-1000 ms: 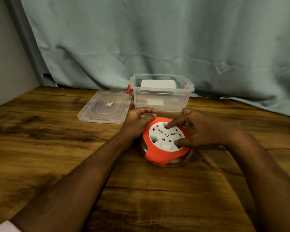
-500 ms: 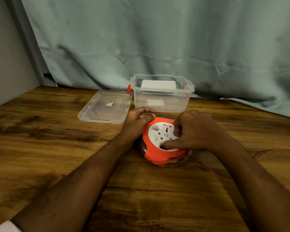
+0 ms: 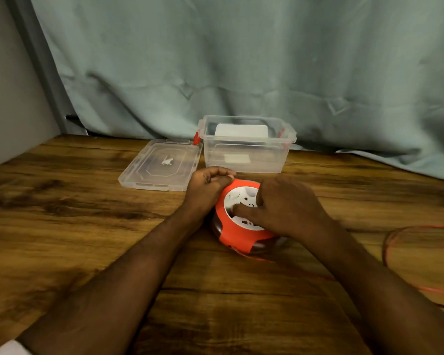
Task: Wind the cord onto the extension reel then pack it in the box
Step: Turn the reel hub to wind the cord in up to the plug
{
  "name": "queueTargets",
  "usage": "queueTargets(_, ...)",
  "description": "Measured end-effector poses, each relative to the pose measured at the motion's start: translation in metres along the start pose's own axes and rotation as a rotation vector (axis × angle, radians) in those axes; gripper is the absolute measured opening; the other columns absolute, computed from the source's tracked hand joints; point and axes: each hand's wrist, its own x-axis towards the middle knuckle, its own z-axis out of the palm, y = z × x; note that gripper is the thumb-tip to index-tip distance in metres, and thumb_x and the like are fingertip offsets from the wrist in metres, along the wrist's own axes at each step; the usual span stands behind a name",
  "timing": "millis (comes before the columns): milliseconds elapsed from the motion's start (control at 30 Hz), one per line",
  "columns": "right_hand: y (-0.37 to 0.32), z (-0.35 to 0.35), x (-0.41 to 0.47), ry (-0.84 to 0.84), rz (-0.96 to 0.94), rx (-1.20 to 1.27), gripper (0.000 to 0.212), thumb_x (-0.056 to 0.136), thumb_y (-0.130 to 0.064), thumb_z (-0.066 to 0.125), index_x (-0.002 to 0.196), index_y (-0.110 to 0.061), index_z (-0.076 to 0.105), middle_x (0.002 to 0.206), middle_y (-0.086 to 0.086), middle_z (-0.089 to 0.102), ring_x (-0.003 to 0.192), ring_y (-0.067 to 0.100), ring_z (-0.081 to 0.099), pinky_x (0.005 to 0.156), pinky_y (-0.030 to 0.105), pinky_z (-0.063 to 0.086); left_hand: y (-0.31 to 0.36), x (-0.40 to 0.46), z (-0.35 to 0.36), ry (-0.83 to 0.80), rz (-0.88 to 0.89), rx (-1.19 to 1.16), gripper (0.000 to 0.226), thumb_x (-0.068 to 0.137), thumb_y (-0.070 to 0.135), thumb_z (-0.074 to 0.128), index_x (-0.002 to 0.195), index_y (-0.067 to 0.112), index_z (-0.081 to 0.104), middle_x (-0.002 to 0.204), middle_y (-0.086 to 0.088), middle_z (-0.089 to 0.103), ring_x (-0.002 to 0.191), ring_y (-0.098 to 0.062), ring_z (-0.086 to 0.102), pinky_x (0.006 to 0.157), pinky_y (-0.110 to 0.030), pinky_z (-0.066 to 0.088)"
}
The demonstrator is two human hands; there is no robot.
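The orange reel [image 3: 241, 226] sits on the desk [image 3: 75, 226] near the clear box [image 3: 246, 157]. The left hand [image 3: 205, 188] curls round its rim. The right hand [image 3: 287, 206] fingers curl on the white top. It looks hard and light. The thin cord [image 3: 395, 239] looks floppy.

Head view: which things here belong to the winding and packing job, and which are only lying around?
Belong to the job:
- orange extension reel, held by left hand and right hand
- loose orange cord on the table
- clear box, open
- its lid beside it

Only there:
- wooden table
- green curtain
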Motion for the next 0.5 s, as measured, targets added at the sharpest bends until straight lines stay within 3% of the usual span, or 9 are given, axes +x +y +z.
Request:
queueTargets(67,0.006,-0.010,0.001,-0.070,-0.048,-0.013,0.047,0.083,-0.075,0.055,0.076,-0.029,0.060,0.081,-0.010,0.061,0.069,0.009,0.051,0.057,0.024,0.032,0.000,0.000,0.000,-0.021,0.000,0.019,0.015,0.097,0.007,0.063,0.095,0.011,0.078,0.091,0.000,0.078,0.076,-0.008,0.074,0.067,-0.018,0.060)
queueTargets(133,0.017,-0.024,0.002,-0.145,-0.105,0.011,0.029,0.085,-0.061,0.063,0.101,-0.038,0.068,0.088,-0.016,0.060,0.075,0.005,0.050,0.055,0.019,0.029,0.000,0.000,0.000,-0.041,-0.004,0.027,0.016,0.097,0.008,0.064,0.093,0.013,0.078,0.091,0.001,0.078,0.078,-0.008,0.074,0.068,-0.019,0.060)
queueTargets(233,0.031,-0.034,0.001,-0.257,-0.179,0.047,0.052,0.081,-0.050,0.068,0.131,-0.049,0.054,0.075,-0.024,0.047,0.075,0.001,0.050,0.060,0.022,0.034,0.000,0.001,0.000,-0.055,-0.005,0.040,0.014,0.097,0.009,0.064,0.098,0.009,0.078,0.096,-0.003,0.079,0.081,-0.009,0.074,0.073,-0.022,0.061)
queueTargets(267,0.034,-0.034,0.001,-0.273,-0.183,0.039,0.058,0.078,-0.051,0.068,0.134,-0.049,0.052,0.077,-0.024,0.051,0.080,0.000,0.053,0.064,0.026,0.040,-0.001,0.001,0.000,-0.061,-0.004,0.041,0.014,0.097,0.009,0.064,0.099,0.009,0.078,0.096,-0.002,0.079,0.080,-0.008,0.074,0.073,-0.021,0.061)
queueTargets(367,0.039,-0.029,0.003,-0.319,-0.151,-0.014,0.066,0.074,-0.061,0.067,0.136,-0.048,0.051,0.120,-0.019,0.062,0.107,0.009,0.058,0.086,0.036,0.050,-0.001,0.002,0.001,-0.079,0.000,0.033,0.014,0.097,0.008,0.064,0.102,0.005,0.077,0.095,-0.002,0.078,0.078,-0.006,0.073,0.072,-0.019,0.060)
queueTargets(500,0.045,-0.026,0.004,-0.321,-0.129,0.021,0.077,0.058,-0.075,0.053,0.132,-0.052,0.053,0.123,-0.018,0.062,0.102,0.006,0.057,0.080,0.030,0.048,-0.001,0.002,0.003,-0.079,0.012,0.019,0.017,0.098,0.007,0.063,0.106,0.000,0.076,0.098,-0.007,0.078,0.083,-0.011,0.073,0.075,-0.022,0.061)
